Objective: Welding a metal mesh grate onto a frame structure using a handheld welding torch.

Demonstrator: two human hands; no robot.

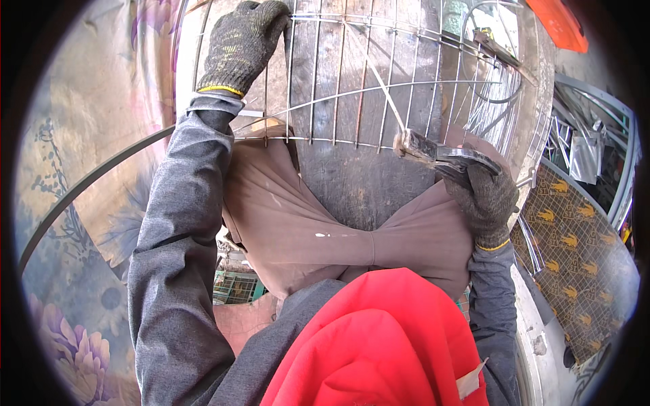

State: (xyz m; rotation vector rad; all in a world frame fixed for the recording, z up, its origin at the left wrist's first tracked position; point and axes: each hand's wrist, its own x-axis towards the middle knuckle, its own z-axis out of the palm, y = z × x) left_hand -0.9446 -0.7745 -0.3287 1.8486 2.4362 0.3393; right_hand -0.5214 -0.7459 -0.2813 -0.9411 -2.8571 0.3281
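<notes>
My left hand, in a dark knitted glove with a yellow cuff edge, is closed at the far left part of a wire grid of thin metal bars. The grid lies over a worn wooden board between my knees. My right hand, gloved the same way, is wrapped round the black handle of a welding electrode holder. A thin, pale welding rod juts from its jaws up and leftward over the grid. The rod's far end reaches near a crossbar; whether it touches, I cannot tell.
A bundle of thin shiny rods lies right of the grid, below a clamp-like metal tool. An orange object hangs into the far right corner. Metal scraps fill a frame at right. Flowered sheeting covers the left side.
</notes>
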